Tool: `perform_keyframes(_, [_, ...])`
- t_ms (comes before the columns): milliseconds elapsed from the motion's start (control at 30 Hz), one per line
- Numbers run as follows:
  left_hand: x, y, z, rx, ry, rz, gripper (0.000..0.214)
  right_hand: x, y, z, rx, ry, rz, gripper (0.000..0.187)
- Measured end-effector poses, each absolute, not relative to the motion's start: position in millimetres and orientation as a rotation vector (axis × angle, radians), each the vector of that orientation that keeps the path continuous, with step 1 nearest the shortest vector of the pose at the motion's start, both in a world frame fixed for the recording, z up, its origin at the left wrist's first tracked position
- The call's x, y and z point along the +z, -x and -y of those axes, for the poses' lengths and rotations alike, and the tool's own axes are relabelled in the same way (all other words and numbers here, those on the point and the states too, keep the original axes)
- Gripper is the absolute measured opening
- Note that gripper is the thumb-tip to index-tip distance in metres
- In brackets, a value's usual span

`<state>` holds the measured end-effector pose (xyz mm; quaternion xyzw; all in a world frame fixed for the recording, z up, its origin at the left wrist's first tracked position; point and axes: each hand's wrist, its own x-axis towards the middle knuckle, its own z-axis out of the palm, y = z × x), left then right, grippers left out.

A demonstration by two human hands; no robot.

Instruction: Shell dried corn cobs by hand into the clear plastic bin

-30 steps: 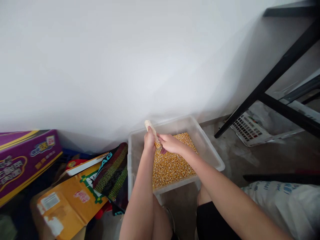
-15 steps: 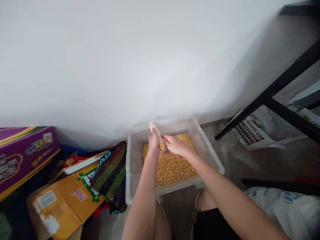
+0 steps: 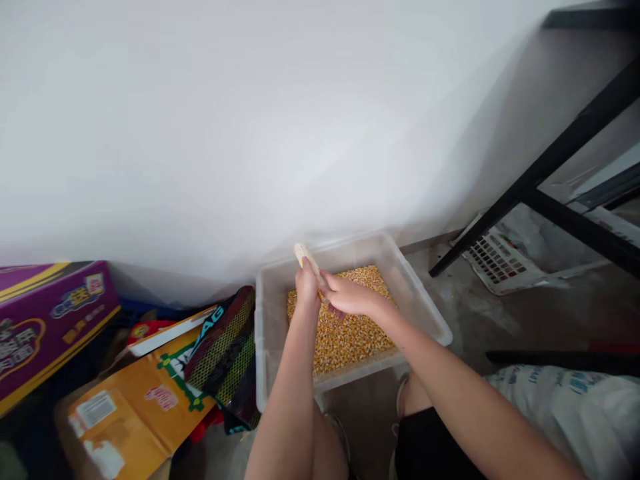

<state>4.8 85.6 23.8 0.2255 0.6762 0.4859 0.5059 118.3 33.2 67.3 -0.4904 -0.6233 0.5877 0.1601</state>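
Note:
A pale corn cob, its upper part stripped of kernels, slants above a translucent plastic bin. My left hand is wrapped round the middle of the cob. Against its lower end presses my right hand, with the fingers curled over it, so that end is mostly hidden. Loose yellow corn kernels cover the floor of the bin below both hands.
Left of the bin lie a mesh bag, a flattened orange carton and a purple box. A black metal frame and a white basket stand at the right. A white sack is at the lower right.
My right hand has shifted up and over the cob's lower end, covering the kernels that showed there. My left hand keeps its hold. The view has shifted slightly.

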Motion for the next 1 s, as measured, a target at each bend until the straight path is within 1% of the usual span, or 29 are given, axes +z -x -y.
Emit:
perform_keyframes(100, [29,-4,-83,1.186,-0.563,-1.686,0.041,65,-106,-27,1.439,1.499,1.853,0.051])
perform_keyframes(233, [36,-1,-81,1.130,-0.655,-1.804,0.043,63,-94,-24,1.199,1.604,1.884,0.049])
perform_keyframes(400, [36,3,-82,1.109,-0.758,-1.849,0.047,58,-82,-25,1.054,1.704,1.822,0.046])
perform_keyframes(467, [34,4,-83,1.132,-0.763,-1.849,0.047,57,-79,-27,1.056,1.688,1.764,0.046])
perform_keyframes(500, [34,5,-83,1.156,-0.741,-1.829,0.047,57,-79,-28,1.109,1.674,1.725,0.047])
perform_keyframes(633, [38,5,-82,1.226,-0.567,-1.616,0.047,62,-92,-39,1.569,1.553,1.531,0.050])
perform_keyframes(667, [40,4,-82,1.224,-0.537,-1.573,0.047,64,-98,-42,1.629,1.538,1.497,0.050])
perform_keyframes(733, [43,3,-81,1.215,-0.507,-1.534,0.046,68,-111,-47,1.622,1.548,1.468,0.046])
perform_keyframes(800, [44,1,-81,1.209,-0.519,-1.536,0.045,72,-121,-49,1.572,1.530,1.494,0.036])
perform_keyframes(1000, [46,-1,-81,1.219,-0.667,-1.663,0.040,72,-129,-45,1.309,1.306,1.798,0.014])
